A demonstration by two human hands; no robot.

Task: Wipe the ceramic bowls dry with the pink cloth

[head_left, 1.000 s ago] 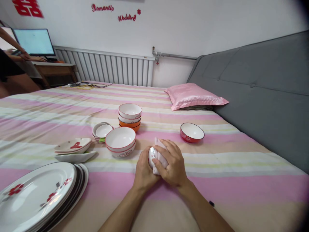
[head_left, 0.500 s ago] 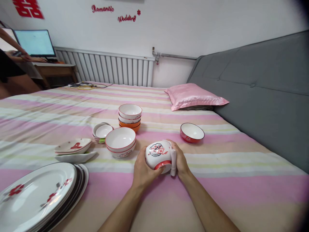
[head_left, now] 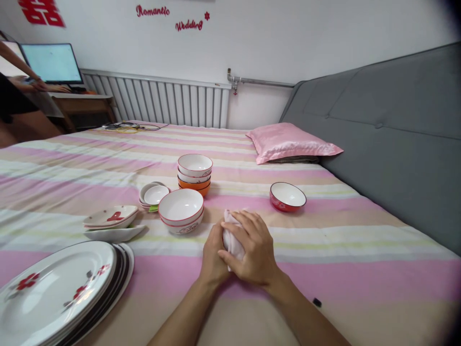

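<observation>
Both my hands meet just above the striped bed sheet (head_left: 360,283) in front of me. My right hand (head_left: 252,250) lies curled over a pale pink cloth (head_left: 230,238), pressing it down. My left hand (head_left: 212,259) cups the same bundle from the left. The white bowl with red trim is hidden under the cloth and my fingers. Closest to my hands are two stacked white bowls (head_left: 181,207), just to the left.
A red bowl (head_left: 287,196) sits to the right, an orange-and-white bowl stack (head_left: 195,172) behind, small dishes (head_left: 154,195) and flat saucers (head_left: 110,218) to the left, large plates (head_left: 61,288) at the lower left. A pink pillow (head_left: 290,142) lies by the grey headboard (head_left: 396,129). Another person (head_left: 18,96) stands at a desk far left.
Half a second ago the bowl showed its painted outside with the cloth beside it. Now my right hand has swung back over it with the cloth, hiding the bowl.
</observation>
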